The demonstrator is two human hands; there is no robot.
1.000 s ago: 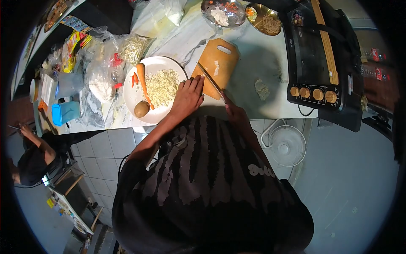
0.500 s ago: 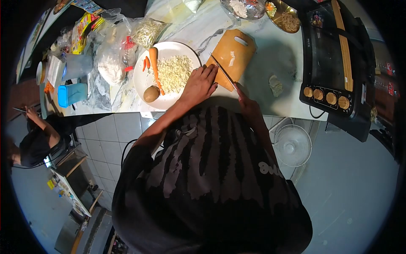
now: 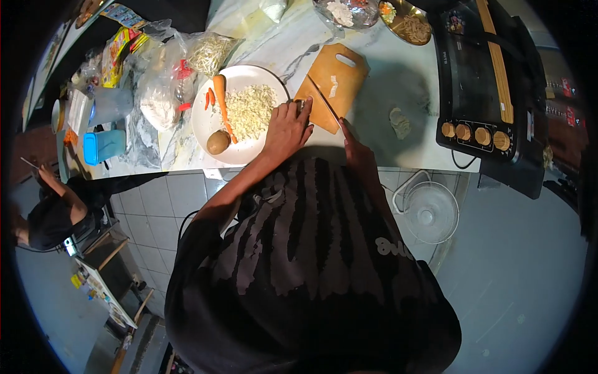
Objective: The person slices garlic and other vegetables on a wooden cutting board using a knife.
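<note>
My right hand (image 3: 359, 153) is closed round the handle of a knife (image 3: 325, 101), whose blade lies slantwise over the orange-brown cutting board (image 3: 347, 75). Thin white slices (image 3: 333, 86) lie on the board beyond the blade. My left hand (image 3: 288, 131) is at the board's left edge, beside the plate's rim, with the index finger stretched out and the other fingers slightly bent. What lies under its fingertips is hard to make out. A white plate (image 3: 202, 134) holds finely chopped pale pieces (image 3: 249, 106), a carrot (image 3: 220, 93), red chillies (image 3: 210, 98) and a round brown item (image 3: 218, 142).
A black toaster oven (image 3: 470, 93) stands at the right, with a pale scrap (image 3: 400, 123) on the counter before it. Metal bowl (image 3: 411, 25) at the back; plastic bags (image 3: 163, 93) and a blue container (image 3: 104, 146) to the left. Another person (image 3: 59, 212) is far left.
My left hand has drawn back to the left, away from the knife blade, and its index finger has spread from the others. The knife stays over the board. The view has shifted slightly.
</note>
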